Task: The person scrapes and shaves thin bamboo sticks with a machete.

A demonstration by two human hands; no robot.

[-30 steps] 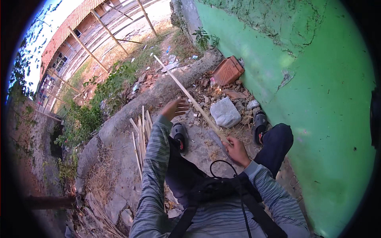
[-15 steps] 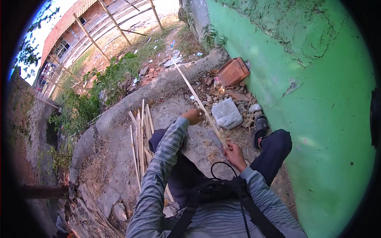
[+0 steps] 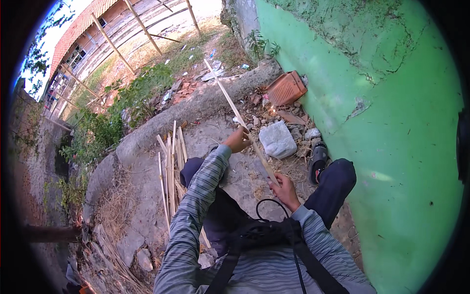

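A long, pale bamboo strip (image 3: 226, 95) runs slantwise in front of me, its far end pointing toward the low kerb. My right hand (image 3: 285, 191) is closed around its near end. Beside those fingers shows a greyish, blade-like shape, too blurred to name. Farther up the strip, my left hand (image 3: 237, 140) has its fingers curled against it in a pinch. Left of my knee, several more pale strips (image 3: 171, 166) lie in a loose bundle on the ground.
A white stone block (image 3: 277, 139) sits ahead of my right foot. Behind it lie rubble and an orange clay tile (image 3: 287, 88). A green wall (image 3: 401, 161) rises close on my right. The rough kerb (image 3: 142, 143) curves across the front and left.
My left hand has come up against the strip, its fingers closing on it. The strip's far end has shifted slightly left and up, and my right hand has moved a little left.
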